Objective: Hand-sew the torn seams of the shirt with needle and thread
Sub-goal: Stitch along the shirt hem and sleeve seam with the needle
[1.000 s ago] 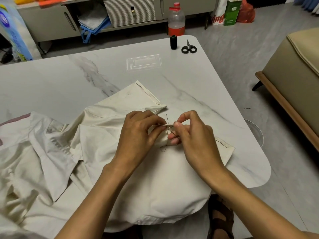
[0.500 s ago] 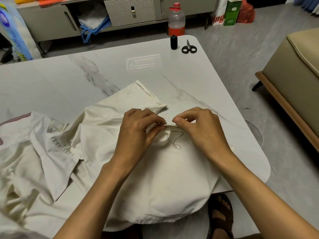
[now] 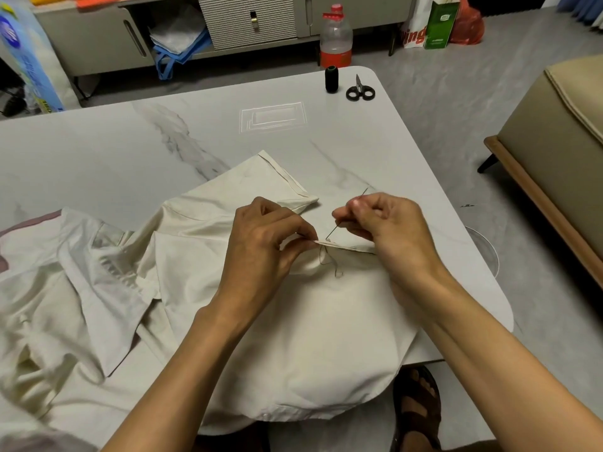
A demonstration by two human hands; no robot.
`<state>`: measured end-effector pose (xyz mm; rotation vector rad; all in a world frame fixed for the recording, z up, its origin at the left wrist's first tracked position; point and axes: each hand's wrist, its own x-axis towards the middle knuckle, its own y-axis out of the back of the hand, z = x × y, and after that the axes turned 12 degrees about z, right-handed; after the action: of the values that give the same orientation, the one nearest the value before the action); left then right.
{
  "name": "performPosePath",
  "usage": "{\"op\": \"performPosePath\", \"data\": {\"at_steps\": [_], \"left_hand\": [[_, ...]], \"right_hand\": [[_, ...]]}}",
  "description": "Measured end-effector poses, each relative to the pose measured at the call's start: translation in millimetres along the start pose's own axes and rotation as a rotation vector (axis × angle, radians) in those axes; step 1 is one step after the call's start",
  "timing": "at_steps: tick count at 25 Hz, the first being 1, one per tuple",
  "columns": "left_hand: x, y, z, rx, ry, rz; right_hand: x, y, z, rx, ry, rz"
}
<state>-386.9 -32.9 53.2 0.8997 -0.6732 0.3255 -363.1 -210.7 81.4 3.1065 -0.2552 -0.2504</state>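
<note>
two hands sew a shirt (image 3: 326, 337): fingers (image 3: 301, 234) of the left hand (image 3: 267, 246) pinch the seam (image 3: 346, 245); the right hand (image 3: 388, 230), pinching the needle (image 3: 332, 230), has lifted back, likely drawing a stitch through.

The cream shirt (image 3: 326, 337) lies rumpled across the counter (image 3: 130, 151), its hem over the near edge, a folded seam edge pinched by the left hand (image 3: 264, 243), the thin needle (image 3: 332, 230) slanting from it into the right hand (image 3: 388, 230), dark thread (image 3: 329, 262) looping loosely below.
</note>
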Motion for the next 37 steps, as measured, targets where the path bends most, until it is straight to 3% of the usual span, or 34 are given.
{"op": "performPosePath", "data": {"at_steps": [3,15,23,30,34,37], "left_hand": [[-1.6,0.7,-0.1,-0.006,0.013,-0.039],[-9.2,5.0,-1.8,-0.156,0.081,-0.065],[-27.0,13.7,-13.8,-0.147,0.096,-0.069],[-44.9,26.7,-32.6,-0.116,0.122,-0.095],[-46.4,29.9,-37.1,-0.074,0.126,-0.073],[-41.4,28.6,-30.7,-0.087,0.218,-0.035]], "right_hand": [[1.6,2.0,-4.0,0.237,-0.085,0.031],[-6.4,-3.2,-9.6,0.283,0.035,0.039],[-27.1,7.5,-34.7,0.331,0.163,-0.093],[-39.8,35.2,-53.0,0.37,0.091,-0.244],[-39.8,41.0,-47.3,0.275,0.021,-0.319],[-34.4,34.8,-33.5,0.155,0.035,-0.27]]}}
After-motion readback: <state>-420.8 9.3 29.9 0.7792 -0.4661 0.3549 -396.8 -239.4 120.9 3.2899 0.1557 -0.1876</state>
